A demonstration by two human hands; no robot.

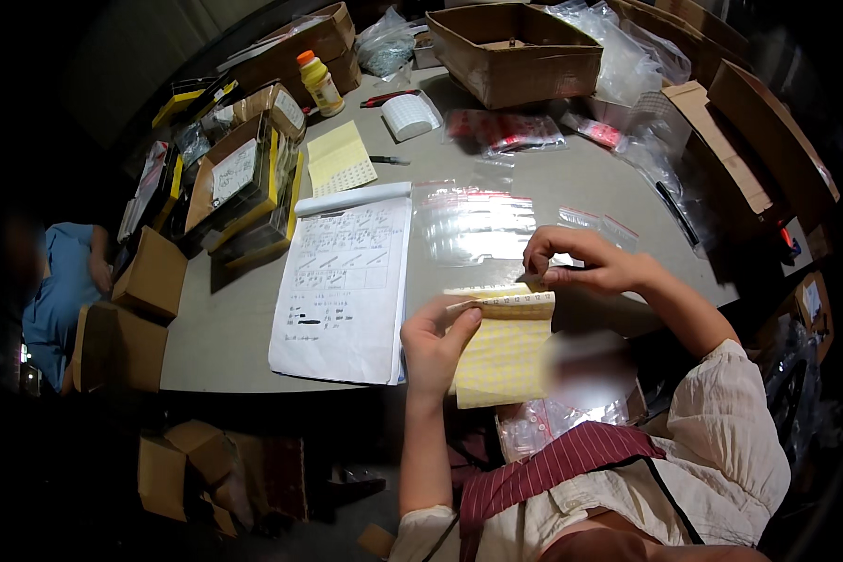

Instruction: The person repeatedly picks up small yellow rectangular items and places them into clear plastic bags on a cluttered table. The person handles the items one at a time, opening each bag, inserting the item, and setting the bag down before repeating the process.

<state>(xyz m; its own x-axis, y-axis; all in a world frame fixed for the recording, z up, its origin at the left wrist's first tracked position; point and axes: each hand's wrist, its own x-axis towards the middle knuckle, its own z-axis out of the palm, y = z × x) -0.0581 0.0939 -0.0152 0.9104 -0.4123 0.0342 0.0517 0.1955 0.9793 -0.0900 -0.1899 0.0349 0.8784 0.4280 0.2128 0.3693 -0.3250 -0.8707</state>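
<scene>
My left hand (436, 347) is closed on a yellow sheet of small stickers (504, 361), with the thumb on its upper left part. The sheet hangs over the table's front edge, and a strip of white printed labels runs along its folded top. Above its upper right corner, my right hand (581, 260) has thumb and forefinger pinched together. Whatever sits between those fingertips is too small to make out. Beyond my hands lie clear zip bags (478, 225) in a row, and smaller ones (599, 223) are near my right wrist. A clipboard with written pages (347, 281) lies left of my left hand.
Another yellow sticker sheet (339, 157), a pen (390, 160) and a yellow bottle with an orange cap (320, 84) are farther back. Cardboard boxes (515, 70) line the far and right sides; black-and-yellow bins (244, 197) stand left. A person in blue (61, 290) is at far left.
</scene>
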